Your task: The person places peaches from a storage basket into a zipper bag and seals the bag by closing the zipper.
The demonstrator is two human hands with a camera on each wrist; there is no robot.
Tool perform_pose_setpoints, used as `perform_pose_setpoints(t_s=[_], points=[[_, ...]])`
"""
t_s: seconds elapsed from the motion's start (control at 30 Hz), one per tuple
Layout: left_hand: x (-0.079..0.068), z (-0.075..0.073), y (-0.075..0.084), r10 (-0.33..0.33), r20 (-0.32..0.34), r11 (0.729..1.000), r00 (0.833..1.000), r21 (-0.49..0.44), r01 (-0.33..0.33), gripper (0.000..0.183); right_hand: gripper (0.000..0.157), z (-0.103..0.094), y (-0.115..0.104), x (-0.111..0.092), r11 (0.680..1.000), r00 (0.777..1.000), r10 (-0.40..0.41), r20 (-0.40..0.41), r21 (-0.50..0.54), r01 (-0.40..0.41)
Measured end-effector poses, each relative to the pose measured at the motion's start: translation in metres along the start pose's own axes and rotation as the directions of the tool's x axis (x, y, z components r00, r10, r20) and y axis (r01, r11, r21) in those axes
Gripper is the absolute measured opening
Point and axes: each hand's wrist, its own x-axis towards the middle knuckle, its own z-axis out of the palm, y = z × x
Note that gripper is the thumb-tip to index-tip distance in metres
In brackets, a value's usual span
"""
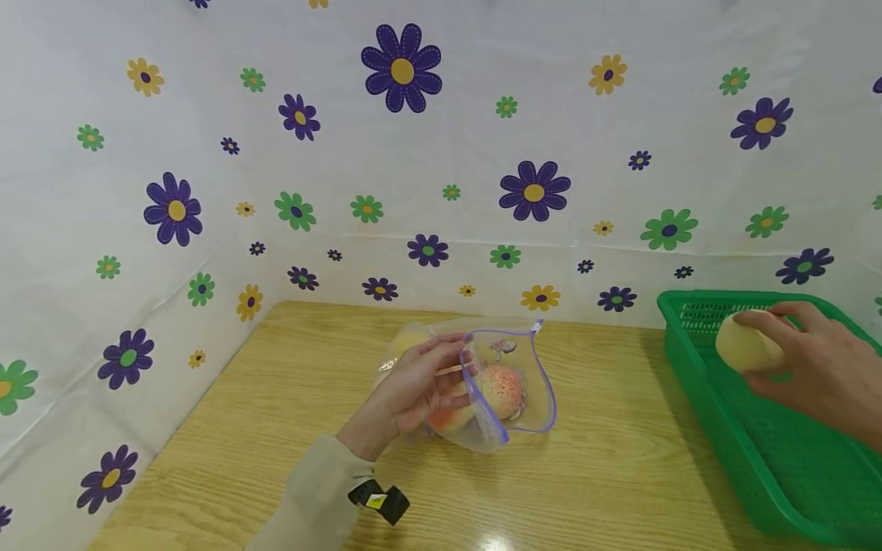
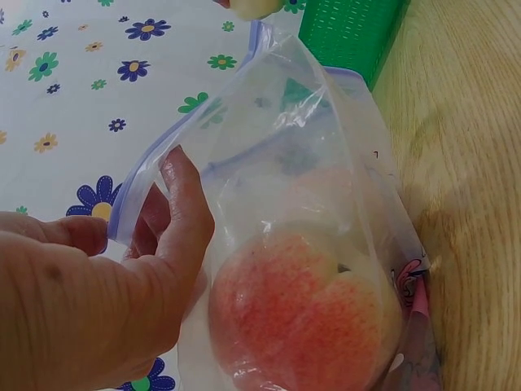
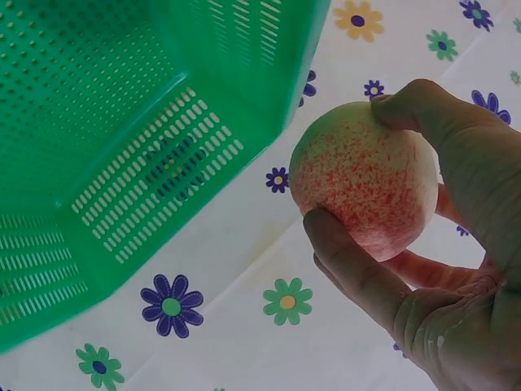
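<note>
A clear zip bag (image 1: 534, 405) with a purple zip edge lies on the table, its mouth spread toward the right. Inside it are peaches; one red-speckled peach (image 1: 501, 392) shows through the mouth, and a large red one (image 2: 301, 309) fills the left wrist view. My left hand (image 1: 427, 379) pinches the bag's zip edge between thumb and fingers. Over the left side of the green basket (image 1: 717, 428), my right hand (image 1: 813, 352) grips another peach (image 3: 366, 179), pale yellow with red speckles, thumb and fingertips around it.
The wooden table (image 1: 276, 413) runs back to a white flower-printed cloth (image 1: 455, 138) that rises behind and on the left. The basket has slotted walls and a raised rim at the table's right side.
</note>
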Motion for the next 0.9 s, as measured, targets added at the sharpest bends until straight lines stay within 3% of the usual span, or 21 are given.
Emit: perform_pose_setpoints(t_s=[0.37,0.9], points=[[0.0,-0.001,0.001,0.0,0.018,1.0,1.0,-0.01,0.0,0.034,0.074,-0.001,-0.01,0.006,0.998,0.997,0.055,0.054,0.041,-0.057],[-0.003,-0.003,-0.001,0.006,0.03,1.0,1.0,-0.007,-0.006,0.033,0.081,-0.004,-0.031,0.007,0.997,1.0,0.025,0.012,0.075,-0.026]])
